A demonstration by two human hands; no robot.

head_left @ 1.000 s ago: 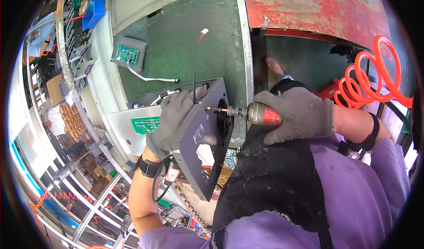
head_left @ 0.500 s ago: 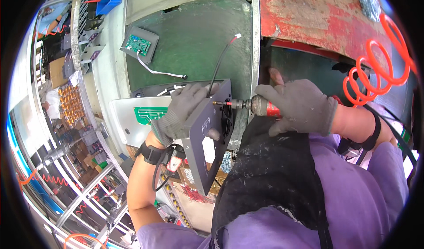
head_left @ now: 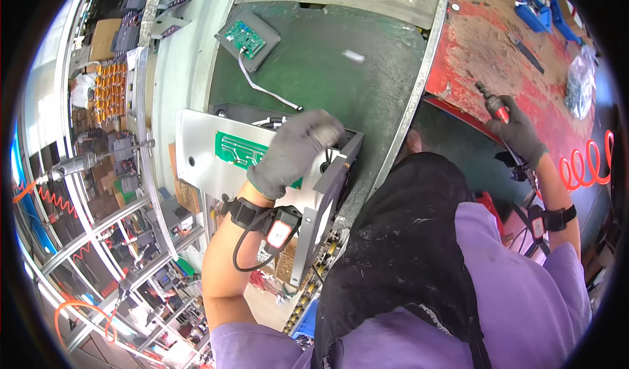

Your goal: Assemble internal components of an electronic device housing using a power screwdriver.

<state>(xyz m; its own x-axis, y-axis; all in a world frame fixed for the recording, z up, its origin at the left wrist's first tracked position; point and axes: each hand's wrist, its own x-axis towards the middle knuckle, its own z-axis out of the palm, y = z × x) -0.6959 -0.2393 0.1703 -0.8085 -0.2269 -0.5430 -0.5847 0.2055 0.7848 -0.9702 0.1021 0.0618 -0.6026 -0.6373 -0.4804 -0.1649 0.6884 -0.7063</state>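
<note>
Two gloved hands work well apart. Fingers (head_left: 314,130) of the left hand (head_left: 295,153) are curled down over the top edge of a grey metal case (head_left: 196,166), gripping it where a green circuit board (head_left: 239,149) is mounted inside; the case stands tilted on the green table (head_left: 327,74), its black end panel (head_left: 327,202) facing the person. A black band with a small red-and-white device (head_left: 278,228) sits on that wrist. Off to the right, the right hand (head_left: 517,130) is wrapped tight around a red-collared pneumatic screwdriver (head_left: 493,102), held over the worn red surface (head_left: 485,41). An orange coiled hose (head_left: 583,166) lies just beside that forearm. A second small circuit board (head_left: 247,38) with a grey cable rests farther back on the table.
</note>
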